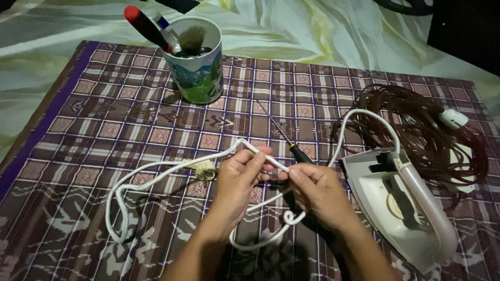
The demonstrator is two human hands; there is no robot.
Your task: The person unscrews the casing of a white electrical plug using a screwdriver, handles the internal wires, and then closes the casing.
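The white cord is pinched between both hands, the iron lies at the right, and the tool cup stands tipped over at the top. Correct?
Not quite: the head view shows the tool cup standing upright. Both hands, left hand and right hand, do pinch the white cord, with the iron at right.

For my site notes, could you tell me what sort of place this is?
Probably a home repair spot on the floor or a bed: a purple checked woven cloth over pale crumpled sheeting, a white clothes iron, and a printed cup of tools.
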